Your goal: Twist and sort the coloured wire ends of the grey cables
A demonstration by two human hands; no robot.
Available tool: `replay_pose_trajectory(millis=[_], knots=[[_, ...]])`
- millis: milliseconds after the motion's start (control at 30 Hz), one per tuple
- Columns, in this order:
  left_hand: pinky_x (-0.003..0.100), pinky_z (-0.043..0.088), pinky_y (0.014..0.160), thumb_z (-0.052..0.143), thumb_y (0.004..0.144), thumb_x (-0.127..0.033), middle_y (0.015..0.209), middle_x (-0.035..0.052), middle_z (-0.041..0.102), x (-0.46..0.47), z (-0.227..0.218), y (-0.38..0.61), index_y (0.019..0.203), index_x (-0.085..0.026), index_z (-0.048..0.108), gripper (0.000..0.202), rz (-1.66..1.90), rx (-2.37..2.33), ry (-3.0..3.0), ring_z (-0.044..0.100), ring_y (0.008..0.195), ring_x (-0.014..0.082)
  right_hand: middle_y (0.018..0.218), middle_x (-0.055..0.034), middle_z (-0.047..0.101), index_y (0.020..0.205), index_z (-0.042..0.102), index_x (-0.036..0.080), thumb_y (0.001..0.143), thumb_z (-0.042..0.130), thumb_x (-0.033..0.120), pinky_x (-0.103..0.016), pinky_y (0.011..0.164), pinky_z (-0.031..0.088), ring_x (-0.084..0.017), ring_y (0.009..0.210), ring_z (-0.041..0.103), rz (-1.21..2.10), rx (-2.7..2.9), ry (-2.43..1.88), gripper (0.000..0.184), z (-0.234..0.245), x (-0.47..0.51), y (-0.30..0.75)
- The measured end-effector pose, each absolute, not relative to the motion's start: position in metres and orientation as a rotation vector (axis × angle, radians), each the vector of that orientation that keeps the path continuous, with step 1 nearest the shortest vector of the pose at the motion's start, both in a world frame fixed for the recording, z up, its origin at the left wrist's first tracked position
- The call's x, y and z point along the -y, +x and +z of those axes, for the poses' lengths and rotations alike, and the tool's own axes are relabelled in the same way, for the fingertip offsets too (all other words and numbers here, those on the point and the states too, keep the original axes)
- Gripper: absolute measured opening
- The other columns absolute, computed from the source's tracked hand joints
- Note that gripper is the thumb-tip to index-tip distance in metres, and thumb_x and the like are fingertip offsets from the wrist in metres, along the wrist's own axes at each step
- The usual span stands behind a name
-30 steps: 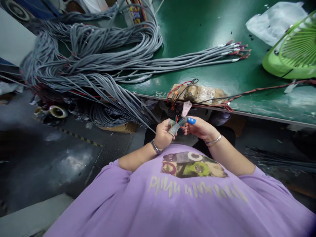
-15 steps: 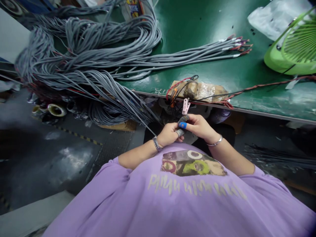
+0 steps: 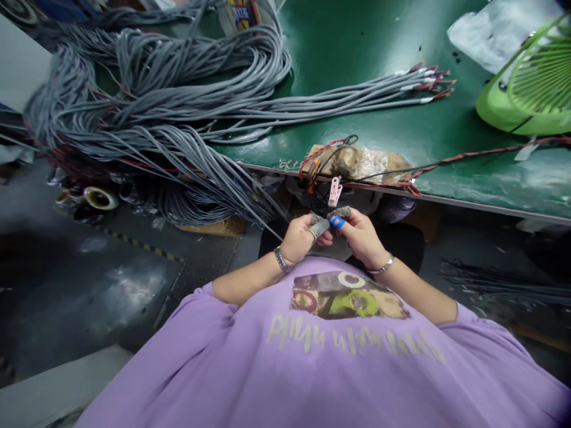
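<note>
In front of my shirt, my left hand (image 3: 303,236) is closed, a grey wrap on its thumb. A grey cable (image 3: 270,228) from the bundle runs to this hand, and tiny coloured wire ends (image 3: 314,216) show at its fingers. My right hand (image 3: 357,233), with blue tape (image 3: 336,222) on the thumb and a grey wrap on the index finger, pinches close to the left thumb; what lies between its fingertips is too small to make out. Just beyond the fingers a pink clothespin (image 3: 335,192) stands at the table edge.
A large bundle of grey cables (image 3: 187,101) covers the left of the green table (image 3: 357,35), its stripped ends pointing right. A taped block (image 3: 357,161) with red and black wires sits at the edge. At right are a green fan (image 3: 499,107) and a plastic bag (image 3: 495,30).
My left thumb, earlier lower and pressed under the right fingers, now points up toward the right fingertips. The hands have drawn slightly apart, and coloured wire ends have come into sight.
</note>
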State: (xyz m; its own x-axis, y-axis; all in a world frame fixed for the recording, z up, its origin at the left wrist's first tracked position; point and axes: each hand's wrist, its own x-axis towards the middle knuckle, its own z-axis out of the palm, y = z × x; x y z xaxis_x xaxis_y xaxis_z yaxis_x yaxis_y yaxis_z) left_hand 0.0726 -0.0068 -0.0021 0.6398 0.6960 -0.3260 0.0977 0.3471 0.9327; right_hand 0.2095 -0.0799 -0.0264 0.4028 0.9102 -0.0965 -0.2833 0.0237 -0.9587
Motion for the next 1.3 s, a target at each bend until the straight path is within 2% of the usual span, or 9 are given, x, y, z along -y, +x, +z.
replay_pose_trajectory(millis=[233,433,533,667,867,1000,1133,1300], knots=[[0.022,0.055,0.057,0.083,0.069,-0.045,0.062,0.0067,0.071,0.002,0.002,0.062,0.07,-0.011,0.065,0.038,0.29,-0.73,1.274,0.067,0.054,0.0128,0.065,0.0015,0.063,0.072,0.066,0.017,0.062,0.087,0.049,-0.026,0.055,0.041,-0.009,0.056,0.049,1.199,0.803,-1.195,0.04,-0.011,0.063,0.212],[0.026,0.057,0.055,0.079,0.07,-0.056,0.061,0.0051,0.07,0.007,-0.008,0.056,0.073,-0.013,0.064,0.046,0.488,-0.788,1.165,0.066,0.052,0.0146,0.063,0.0015,0.062,0.074,0.07,0.017,0.057,0.09,0.049,-0.024,0.05,0.037,-0.008,0.053,0.047,1.305,0.682,-1.146,0.042,-0.013,0.058,0.209],[0.026,0.057,0.056,0.078,0.071,-0.057,0.061,0.0053,0.07,0.008,-0.01,0.056,0.072,-0.013,0.064,0.046,0.516,-0.798,1.145,0.067,0.052,0.0151,0.07,0.0008,0.066,0.081,0.072,0.018,0.055,0.092,0.047,-0.024,0.052,0.038,-0.008,0.056,0.049,1.338,0.652,-1.11,0.044,-0.014,0.06,0.21],[0.026,0.057,0.057,0.077,0.072,-0.057,0.064,0.0064,0.072,0.008,-0.009,0.056,0.072,-0.013,0.065,0.046,0.514,-0.788,1.182,0.068,0.054,0.0154,0.071,0.0,0.067,0.079,0.072,0.018,0.054,0.092,0.046,-0.024,0.053,0.038,-0.01,0.058,0.051,1.316,0.699,-1.139,0.043,-0.01,0.061,0.21],[0.026,0.056,0.057,0.074,0.075,-0.058,0.066,0.0055,0.072,0.007,-0.011,0.057,0.074,-0.014,0.063,0.045,0.6,-0.824,1.177,0.069,0.056,0.0152,0.062,0.0029,0.057,0.072,0.067,0.018,0.059,0.09,0.049,-0.025,0.05,0.033,-0.009,0.053,0.041,1.207,0.662,-1.187,0.04,-0.011,0.06,0.204],[0.025,0.056,0.056,0.075,0.072,-0.06,0.066,0.0041,0.071,0.006,-0.01,0.059,0.076,-0.016,0.059,0.048,0.612,-0.864,1.121,0.069,0.056,0.0152,0.058,0.0041,0.053,0.067,0.063,0.019,0.058,0.09,0.047,-0.026,0.05,0.032,-0.008,0.052,0.039,1.202,0.616,-1.172,0.04,-0.015,0.061,0.203],[0.023,0.052,0.05,0.074,0.071,-0.063,0.061,0.0015,0.068,0.006,-0.008,0.061,0.076,-0.016,0.057,0.05,0.603,-0.889,1.1,0.064,0.048,0.0124,0.062,0.0031,0.056,0.071,0.066,0.019,0.059,0.09,0.043,-0.025,0.051,0.034,-0.009,0.054,0.041,1.196,0.639,-1.188,0.036,-0.017,0.06,0.205],[0.019,0.046,0.044,0.071,0.076,-0.061,0.06,-0.0001,0.066,0.007,-0.006,0.059,0.074,-0.016,0.056,0.048,0.579,-0.847,1.179,0.061,0.046,0.0094,0.07,0.0015,0.061,0.086,0.07,0.019,0.066,0.084,0.046,-0.025,0.054,0.038,-0.01,0.059,0.046,1.248,0.732,-1.185,0.036,-0.013,0.059,0.207]])
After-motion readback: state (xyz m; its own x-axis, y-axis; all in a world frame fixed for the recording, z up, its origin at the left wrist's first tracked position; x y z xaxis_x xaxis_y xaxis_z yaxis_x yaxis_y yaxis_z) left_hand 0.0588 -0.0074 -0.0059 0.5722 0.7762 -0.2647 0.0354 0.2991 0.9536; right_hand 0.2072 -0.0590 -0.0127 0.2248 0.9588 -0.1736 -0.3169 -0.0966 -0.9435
